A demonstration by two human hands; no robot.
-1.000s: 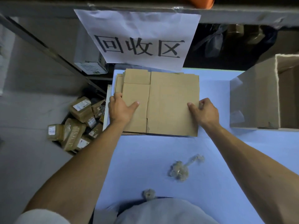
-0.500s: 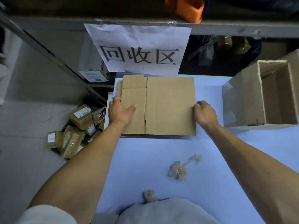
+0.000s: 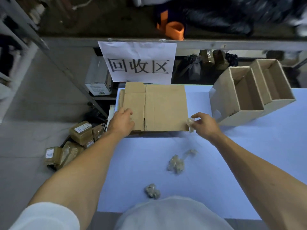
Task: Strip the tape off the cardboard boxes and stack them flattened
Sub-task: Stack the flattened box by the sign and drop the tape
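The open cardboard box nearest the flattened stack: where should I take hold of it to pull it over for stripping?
Grip the open cardboard box by its near rim, coming from the stack side with the right hand. It lies tilted with its opening exposed, so that wall edge is free to pinch. Drop the tape wad first.

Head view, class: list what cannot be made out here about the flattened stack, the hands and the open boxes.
- Stack: how many sheets lie under the top one is hidden by it.
- Left hand: its fingertips blur against the cardboard.
- Right hand: pinches a tape wad; whether the wad still sticks to the stack is unclear.
- Open boxes: their floors are hidden by their walls.
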